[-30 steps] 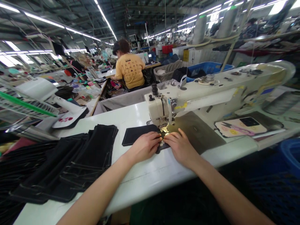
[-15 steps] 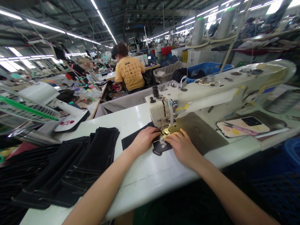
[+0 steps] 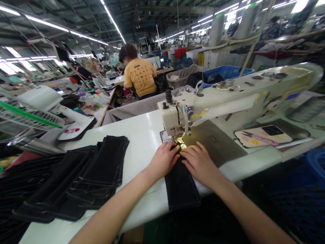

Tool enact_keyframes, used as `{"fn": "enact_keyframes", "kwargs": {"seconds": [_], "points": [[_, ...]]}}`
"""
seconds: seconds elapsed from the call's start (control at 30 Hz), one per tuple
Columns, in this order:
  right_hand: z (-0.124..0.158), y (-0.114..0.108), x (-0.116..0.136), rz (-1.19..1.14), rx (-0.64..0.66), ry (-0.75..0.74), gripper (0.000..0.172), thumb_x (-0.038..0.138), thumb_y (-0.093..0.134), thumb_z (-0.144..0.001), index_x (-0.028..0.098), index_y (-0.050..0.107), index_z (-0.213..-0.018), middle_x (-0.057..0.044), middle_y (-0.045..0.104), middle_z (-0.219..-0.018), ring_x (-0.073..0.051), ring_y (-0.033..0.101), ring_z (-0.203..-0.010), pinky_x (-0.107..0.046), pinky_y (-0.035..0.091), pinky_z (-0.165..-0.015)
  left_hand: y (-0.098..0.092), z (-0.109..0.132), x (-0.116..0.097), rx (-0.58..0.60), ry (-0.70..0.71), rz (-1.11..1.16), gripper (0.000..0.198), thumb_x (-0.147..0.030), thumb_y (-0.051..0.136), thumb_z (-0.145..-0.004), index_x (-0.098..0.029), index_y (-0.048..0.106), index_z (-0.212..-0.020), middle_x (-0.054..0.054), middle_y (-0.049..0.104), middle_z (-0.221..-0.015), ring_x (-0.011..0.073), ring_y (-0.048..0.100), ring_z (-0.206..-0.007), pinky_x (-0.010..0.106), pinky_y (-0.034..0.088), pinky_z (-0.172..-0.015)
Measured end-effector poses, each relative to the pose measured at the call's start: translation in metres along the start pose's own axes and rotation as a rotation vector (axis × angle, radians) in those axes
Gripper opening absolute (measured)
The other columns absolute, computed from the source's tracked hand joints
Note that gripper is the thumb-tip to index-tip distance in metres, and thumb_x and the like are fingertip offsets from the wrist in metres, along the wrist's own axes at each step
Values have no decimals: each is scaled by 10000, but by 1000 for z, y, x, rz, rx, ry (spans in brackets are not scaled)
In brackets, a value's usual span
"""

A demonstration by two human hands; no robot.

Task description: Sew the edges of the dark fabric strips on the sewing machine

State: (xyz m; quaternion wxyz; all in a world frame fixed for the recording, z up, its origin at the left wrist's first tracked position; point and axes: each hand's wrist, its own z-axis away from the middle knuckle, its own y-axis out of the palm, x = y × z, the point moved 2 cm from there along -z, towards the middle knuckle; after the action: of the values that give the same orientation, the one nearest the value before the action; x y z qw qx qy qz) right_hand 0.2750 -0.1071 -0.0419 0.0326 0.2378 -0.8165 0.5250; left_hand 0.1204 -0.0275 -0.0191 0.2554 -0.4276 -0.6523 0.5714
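A black fabric piece (image 3: pixel 181 186) lies under the lit needle area of a white sewing machine (image 3: pixel 172 117), its lower end reaching the table's front edge. My left hand (image 3: pixel 164 157) grips the fabric's left side close to the presser foot, fingers pressed together. On the right side of the same piece, my right hand (image 3: pixel 199 162) has its fingers on the cloth beside the foot, bent and slightly spread. The fingertips of both hands nearly meet just in front of the needle.
Stacked black fabric pieces (image 3: pixel 101 169) lie at the left of the white table (image 3: pixel 137 125). A phone (image 3: pixel 264 135) with pink snips on it rests at the right. Ahead sits a person in a yellow shirt (image 3: pixel 140 76).
The black fabric has turned from left of the needle to point towards me. My left hand has shifted slightly right and down onto it; my right hand has moved slightly.
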Motion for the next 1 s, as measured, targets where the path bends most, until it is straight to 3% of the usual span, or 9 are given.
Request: {"fn": "enact_keyframes", "kwargs": {"seconds": [0.27, 0.53, 0.8, 1.0], "points": [[1, -3, -1, -15, -6, -23, 228, 175, 563, -958, 238, 704, -1126, -47, 720, -1140, -222, 597, -1094, -558, 285, -1134, -2, 4, -3, -16, 13, -2, 220, -244, 554, -946, -148, 644, -1122, 136, 643, -1181, 271, 580, -1102, 445, 516, -984], [2, -4, -2, -12, 23, -24, 246, 193, 527, -979, 236, 698, -1151, -65, 707, -1204, -229, 593, -1117, -584, 272, -1142, -3, 10, -3, -10, 34, -50, 332, -328, 597, -937, -115, 640, -1188, 166, 621, -1303, 297, 573, -1177, 456, 505, -1029], [-22, 2, -9, 74, 79, -18, 221, 223, 570, -964, 196, 698, -1143, -76, 696, -1150, -248, 569, -1092, -570, 295, -1121, -4, -8, 23, -12, 40, -49, 356, -341, 574, -950, -119, 632, -1222, 169, 635, -1278, 291, 579, -1155, 466, 498, -1022], [-32, 4, -11, 117, 71, -13, 188, 222, 602, -946, 199, 716, -1094, -75, 687, -1073, -250, 552, -1053, -547, 309, -1106, -9, -19, 36, 7, 17, -64, 292, -328, 567, -952, -135, 648, -1156, 133, 679, -1087, 274, 607, -1075, 447, 512, -981]]}}
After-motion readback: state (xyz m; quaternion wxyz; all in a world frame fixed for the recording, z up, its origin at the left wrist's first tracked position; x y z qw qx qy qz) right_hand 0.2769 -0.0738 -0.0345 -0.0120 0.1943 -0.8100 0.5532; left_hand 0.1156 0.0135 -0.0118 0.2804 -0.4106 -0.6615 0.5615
